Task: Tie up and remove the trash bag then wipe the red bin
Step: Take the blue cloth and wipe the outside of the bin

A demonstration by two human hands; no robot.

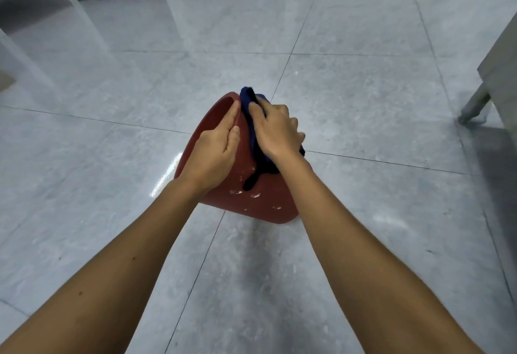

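As the red plastic bin (260,205) lies tipped on the tiled floor (363,88), mouth toward eleven o'clock, its side is steadied by the flat left hand (215,149); a dark blue cloth (247,99) is clutched against it by the right hand (279,130).

The bin (243,185) is looking like smooth red plastic with a dull sheen, flecked with pale wet spots. The cloth (251,107) is showing as soft, matt dark-blue fabric. The floor (363,102) is gleaming: glossy grey stone-look tiles, reflecting light.
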